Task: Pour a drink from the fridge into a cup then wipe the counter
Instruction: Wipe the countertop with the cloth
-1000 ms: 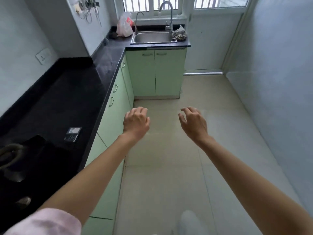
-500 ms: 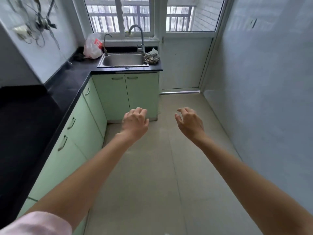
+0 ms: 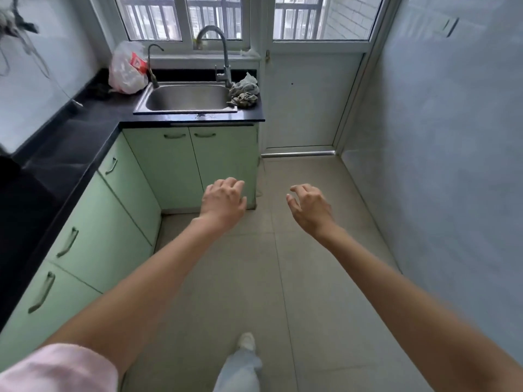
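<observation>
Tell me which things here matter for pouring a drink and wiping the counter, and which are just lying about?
For the job:
- black counter
- crumpled rag beside the sink
- left hand and right hand, both empty

Lying about:
- plastic bag
- sink
- green cabinets

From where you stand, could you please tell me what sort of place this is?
A small home kitchen, most likely: a steel sink with a tap, a black counter and green cabinets.

A steel sink sits between a plastic bag and crumpled rags.
</observation>
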`<state>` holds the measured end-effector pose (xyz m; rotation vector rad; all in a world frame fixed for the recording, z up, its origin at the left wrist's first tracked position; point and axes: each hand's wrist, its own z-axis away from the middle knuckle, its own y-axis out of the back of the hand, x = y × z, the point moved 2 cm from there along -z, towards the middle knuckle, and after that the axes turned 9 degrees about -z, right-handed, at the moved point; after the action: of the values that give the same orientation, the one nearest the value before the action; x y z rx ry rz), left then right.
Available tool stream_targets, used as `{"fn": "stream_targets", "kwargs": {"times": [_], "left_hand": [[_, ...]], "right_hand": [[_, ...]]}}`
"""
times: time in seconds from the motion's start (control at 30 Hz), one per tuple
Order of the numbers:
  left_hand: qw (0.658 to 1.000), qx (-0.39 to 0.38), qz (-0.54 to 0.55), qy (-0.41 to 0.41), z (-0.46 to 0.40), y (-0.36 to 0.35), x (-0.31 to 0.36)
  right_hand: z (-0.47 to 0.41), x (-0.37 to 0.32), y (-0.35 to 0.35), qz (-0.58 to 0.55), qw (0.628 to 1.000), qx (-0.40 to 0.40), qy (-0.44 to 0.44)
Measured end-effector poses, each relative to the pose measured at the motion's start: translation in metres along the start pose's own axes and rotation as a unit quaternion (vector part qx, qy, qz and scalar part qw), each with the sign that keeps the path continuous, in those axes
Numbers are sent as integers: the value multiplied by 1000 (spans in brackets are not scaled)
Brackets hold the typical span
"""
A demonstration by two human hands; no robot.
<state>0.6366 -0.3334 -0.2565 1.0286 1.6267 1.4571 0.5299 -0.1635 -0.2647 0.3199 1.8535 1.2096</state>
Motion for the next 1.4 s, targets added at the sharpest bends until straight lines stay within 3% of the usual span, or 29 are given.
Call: {"fn": "stream_targets", "kwargs": {"times": [0.27, 0.53, 0.93, 1.4], "left_hand": [[999, 34, 17, -12, -142, 7, -19], [999, 38, 20, -15, -251, -18, -14], [997, 41, -8, 68, -443, -41, 15], [991, -11, 5, 135, -569, -103, -13]], "right_hand": [[-145, 5, 17, -8, 999, 53, -10], [-249, 49, -3, -7, 999, 15, -32], [-457, 112, 18, -26, 999, -18, 35], [-604, 156, -43, -26, 991, -112, 62]]}}
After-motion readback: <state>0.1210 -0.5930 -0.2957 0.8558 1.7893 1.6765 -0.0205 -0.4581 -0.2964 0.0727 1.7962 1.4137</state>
